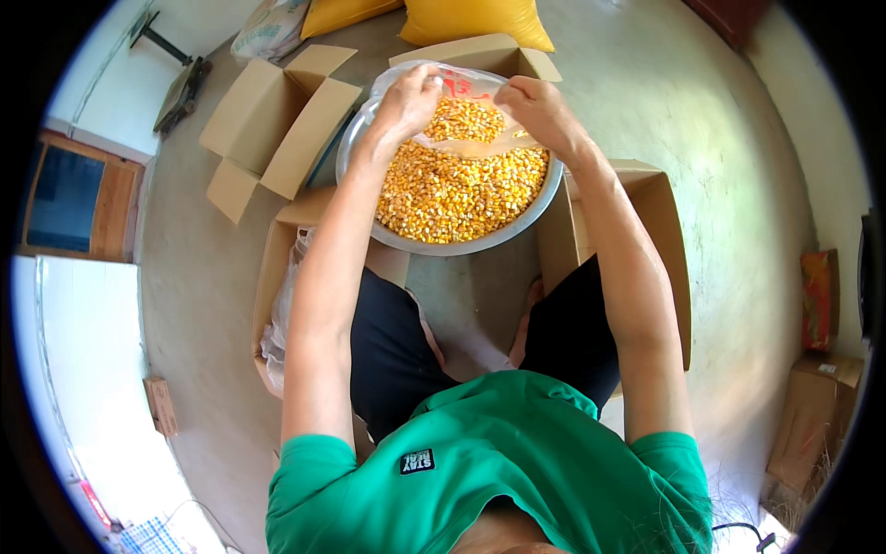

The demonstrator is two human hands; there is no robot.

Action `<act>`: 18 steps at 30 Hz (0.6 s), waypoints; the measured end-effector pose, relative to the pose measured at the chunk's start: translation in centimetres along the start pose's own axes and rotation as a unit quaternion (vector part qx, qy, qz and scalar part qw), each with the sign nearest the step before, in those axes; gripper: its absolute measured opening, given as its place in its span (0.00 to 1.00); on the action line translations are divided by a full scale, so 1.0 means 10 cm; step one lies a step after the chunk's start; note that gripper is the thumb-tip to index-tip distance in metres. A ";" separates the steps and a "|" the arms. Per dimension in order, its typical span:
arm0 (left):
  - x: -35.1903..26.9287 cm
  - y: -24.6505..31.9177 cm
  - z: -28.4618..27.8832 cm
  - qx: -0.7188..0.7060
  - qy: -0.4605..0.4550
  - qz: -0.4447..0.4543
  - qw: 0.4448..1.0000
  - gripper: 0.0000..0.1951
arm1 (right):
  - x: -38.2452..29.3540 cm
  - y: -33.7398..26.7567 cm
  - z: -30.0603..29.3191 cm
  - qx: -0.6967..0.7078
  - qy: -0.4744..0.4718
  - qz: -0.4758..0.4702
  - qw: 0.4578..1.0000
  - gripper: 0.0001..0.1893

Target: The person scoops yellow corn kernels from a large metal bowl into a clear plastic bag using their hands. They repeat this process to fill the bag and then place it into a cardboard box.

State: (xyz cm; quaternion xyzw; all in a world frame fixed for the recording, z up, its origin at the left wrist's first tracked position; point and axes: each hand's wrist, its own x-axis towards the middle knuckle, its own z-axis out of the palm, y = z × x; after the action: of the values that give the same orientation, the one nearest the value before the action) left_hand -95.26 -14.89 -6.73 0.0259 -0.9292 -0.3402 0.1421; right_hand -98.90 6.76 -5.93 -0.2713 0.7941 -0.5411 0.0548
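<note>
A wide metal basin (465,247) full of yellow corn kernels (457,197) stands in front of me. Over its far part, my left hand (410,97) and my right hand (536,111) pinch opposite sides of the mouth of a clear plastic bag (477,147). Red print (462,86) shows on the bag's far side. Kernels are visible within the bag's mouth, but I cannot tell how many lie inside it and how many beneath. The fingertips of my right hand are partly hidden.
Open cardboard boxes stand left (239,124), behind (471,48) and right (664,228) of the basin. Plastic bags (280,325) lie in a box by my left leg. Full yellow sacks (474,21) and a platform scale (178,97) stand farther back.
</note>
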 end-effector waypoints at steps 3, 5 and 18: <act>-0.07 0.01 0.02 -0.171 -0.076 -0.102 0.977 0.25 | 0.00 -0.03 0.01 -0.001 0.018 0.024 1.000 0.14; -0.03 -0.24 0.14 -0.034 -0.053 0.032 0.998 0.30 | 0.01 -0.07 0.03 -0.010 0.004 0.018 1.000 0.14; -0.14 -0.07 -0.43 0.051 0.156 0.094 0.982 0.26 | -0.09 -0.20 -0.07 -0.255 -0.036 0.041 0.965 0.26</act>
State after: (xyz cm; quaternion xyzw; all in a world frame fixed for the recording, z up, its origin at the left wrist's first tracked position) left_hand -92.77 -17.97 -4.39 -0.0015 -0.9101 -0.2698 0.3146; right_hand -97.64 7.27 -4.10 -0.2625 0.9138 -0.3080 0.0343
